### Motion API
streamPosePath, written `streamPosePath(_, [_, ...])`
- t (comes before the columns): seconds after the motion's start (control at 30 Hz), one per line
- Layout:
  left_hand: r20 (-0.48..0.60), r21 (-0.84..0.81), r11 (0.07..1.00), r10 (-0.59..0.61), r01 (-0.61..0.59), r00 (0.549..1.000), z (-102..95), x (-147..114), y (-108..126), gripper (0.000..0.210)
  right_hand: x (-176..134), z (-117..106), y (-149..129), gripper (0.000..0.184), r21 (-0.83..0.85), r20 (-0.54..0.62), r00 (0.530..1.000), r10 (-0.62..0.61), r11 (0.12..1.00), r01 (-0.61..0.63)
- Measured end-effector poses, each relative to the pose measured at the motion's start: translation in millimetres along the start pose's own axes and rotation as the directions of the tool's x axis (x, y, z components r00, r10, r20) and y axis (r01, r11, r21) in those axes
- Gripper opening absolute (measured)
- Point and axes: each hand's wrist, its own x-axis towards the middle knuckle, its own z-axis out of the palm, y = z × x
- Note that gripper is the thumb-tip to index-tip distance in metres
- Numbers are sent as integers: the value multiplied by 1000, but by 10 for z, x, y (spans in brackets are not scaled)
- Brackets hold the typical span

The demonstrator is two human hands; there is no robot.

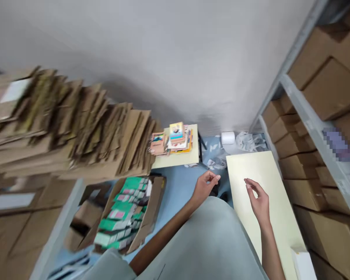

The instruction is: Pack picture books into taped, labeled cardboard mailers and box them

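My left hand (203,188) hangs in the air in front of my body, fingers loosely curved, with the thumb close to the index finger. Nothing shows in it. Beyond it is the blue floor. My right hand (259,200) is raised over the pale yellow tabletop (268,171) on the right. Its thumb stands apart from the bent fingers, and it holds nothing. Neither hand appears to touch an object. A second pale table (175,159) ahead bears a stack of small books (177,136) and a bundle of pinkish booklets (158,143).
Flattened cardboard (90,120) stands in a long row on the left shelf. Below is an open carton (154,210) of green-and-white boxes (124,214). Shelves of brown cartons (303,167) line the right. A white roll (228,137) and clear plastic (246,140) lie by the wall.
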Motion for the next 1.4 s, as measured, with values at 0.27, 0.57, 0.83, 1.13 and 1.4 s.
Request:
streamPosePath(0.27, [-390,-50,998,8,-29,921,-908,-222,-161,63,274,946,-418,32,47,351,931,-101,995,91])
streamPosePath(0.57, [-497,-209,972,-11,-107,868,-1795,361,-350,35,761,2279,-1019,30,-3,564,783,-262,948,319])
streamPosePath(0.83, [-403,-161,984,2,-73,915,-2735,1350,-869,30,1425,3563,-1019,27,-174,571,805,-160,935,309])
streamPosePath(1.13, [-288,193,978,-18,76,958,-3167,2504,-1345,35,2169,4579,-857,27,-597,481,873,76,758,263])
streamPosePath(1.4, [-223,332,943,52,26,973,-3092,2489,-1403,30,2149,4736,-596,18,-676,385,905,181,723,143])
